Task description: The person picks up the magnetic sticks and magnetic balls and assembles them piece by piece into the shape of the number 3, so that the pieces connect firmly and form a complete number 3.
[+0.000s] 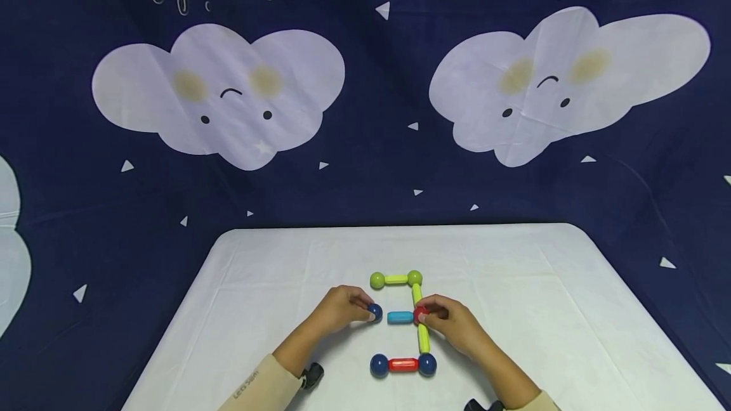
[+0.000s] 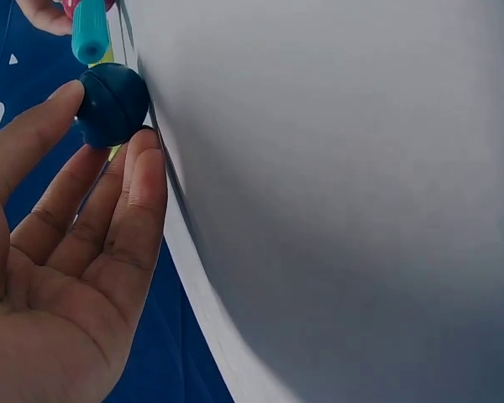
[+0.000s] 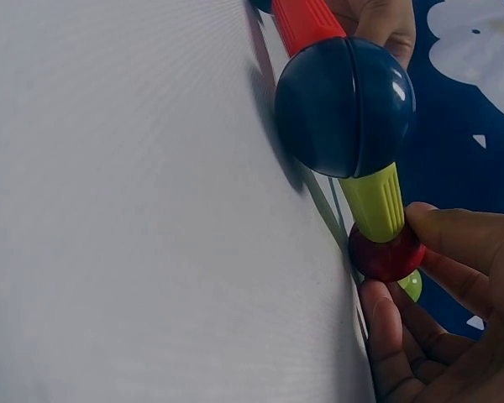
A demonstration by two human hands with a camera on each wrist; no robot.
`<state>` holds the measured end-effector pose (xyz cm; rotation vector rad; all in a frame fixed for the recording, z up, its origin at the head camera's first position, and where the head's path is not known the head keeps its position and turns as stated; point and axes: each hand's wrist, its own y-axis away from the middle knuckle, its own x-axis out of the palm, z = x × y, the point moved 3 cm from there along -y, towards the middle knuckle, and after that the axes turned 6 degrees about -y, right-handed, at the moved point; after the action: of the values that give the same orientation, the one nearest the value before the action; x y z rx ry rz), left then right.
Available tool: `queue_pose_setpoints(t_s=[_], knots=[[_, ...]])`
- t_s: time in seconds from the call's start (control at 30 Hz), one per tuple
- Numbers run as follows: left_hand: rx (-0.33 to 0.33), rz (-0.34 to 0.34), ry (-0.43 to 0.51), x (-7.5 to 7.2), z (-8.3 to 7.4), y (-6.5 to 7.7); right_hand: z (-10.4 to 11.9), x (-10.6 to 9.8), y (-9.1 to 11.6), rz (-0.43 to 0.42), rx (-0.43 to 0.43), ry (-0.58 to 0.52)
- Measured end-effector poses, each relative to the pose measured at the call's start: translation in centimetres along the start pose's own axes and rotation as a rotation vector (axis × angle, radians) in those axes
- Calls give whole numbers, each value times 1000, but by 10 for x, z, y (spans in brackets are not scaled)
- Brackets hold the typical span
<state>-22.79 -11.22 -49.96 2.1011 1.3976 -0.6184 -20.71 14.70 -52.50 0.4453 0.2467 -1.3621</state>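
Note:
Between thumb and fingers, my left hand (image 1: 341, 309) pinches a dark blue ball (image 2: 113, 105). A short gap separates that ball from the free end of a light blue rod (image 1: 400, 317). My right hand (image 1: 455, 322) holds the red ball (image 3: 386, 252) at the rod's other end. Yellow-green rods run from the red ball, one up to a green ball (image 1: 414, 278) and one down to a blue ball (image 3: 344, 105). A short green rod (image 1: 396, 280) joins a second green ball (image 1: 377, 280) at the top. At the bottom, a red rod (image 1: 403, 365) links two blue balls.
The pieces lie on a white table (image 1: 274, 265) with rounded far corners. Behind it hangs a dark blue cloth (image 1: 377, 81) printed with white clouds and small triangles. A dark wrist device (image 1: 312, 375) sits at the left cuff.

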Motion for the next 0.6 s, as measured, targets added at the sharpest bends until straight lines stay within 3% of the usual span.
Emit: queue_pose_setpoints(t_s=[0.3, 0.6], knots=[[24, -1, -8, 6, -3, -1, 0, 0, 0, -3, 1, 5], [6, 8, -4, 9, -6, -1, -1, 0, 0, -3, 9, 3]])
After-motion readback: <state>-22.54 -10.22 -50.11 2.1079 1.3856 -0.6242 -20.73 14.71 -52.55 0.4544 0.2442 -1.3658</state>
